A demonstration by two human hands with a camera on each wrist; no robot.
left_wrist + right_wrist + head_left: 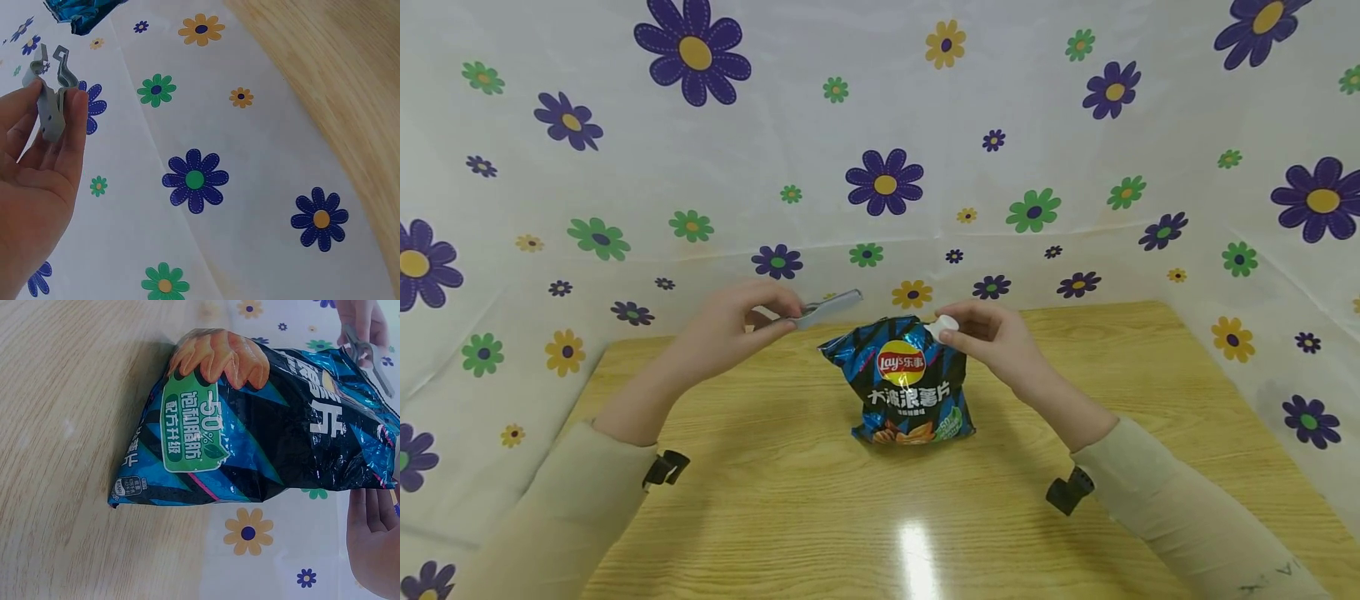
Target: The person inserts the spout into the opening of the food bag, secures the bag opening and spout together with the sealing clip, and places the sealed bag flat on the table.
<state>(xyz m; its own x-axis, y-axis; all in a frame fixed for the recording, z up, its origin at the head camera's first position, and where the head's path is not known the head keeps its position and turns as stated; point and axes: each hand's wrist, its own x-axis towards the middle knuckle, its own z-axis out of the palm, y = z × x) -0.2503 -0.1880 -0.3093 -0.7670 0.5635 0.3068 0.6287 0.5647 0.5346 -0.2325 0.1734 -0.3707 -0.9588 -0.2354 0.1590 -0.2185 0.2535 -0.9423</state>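
A blue and black bag of potato chips (904, 398) stands upright on the wooden table, its top leaning left. Above and left of it, my left hand (737, 321) pinches a grey bag clip (830, 308) between thumb and fingers. In the left wrist view the two arms of the clip (51, 103) stand apart at their tips. My right hand (996, 337) pinches the bag's upper right corner, where a small white piece (945, 327) shows by the fingertips. From the right wrist, the bag (250, 425) hides most of those fingertips.
The wooden table (760, 483) carries the bag near its back edge. A white cloth with printed flowers (797, 142) hangs behind and along both sides. Black wrist straps (666, 468) sit at the sleeve cuffs.
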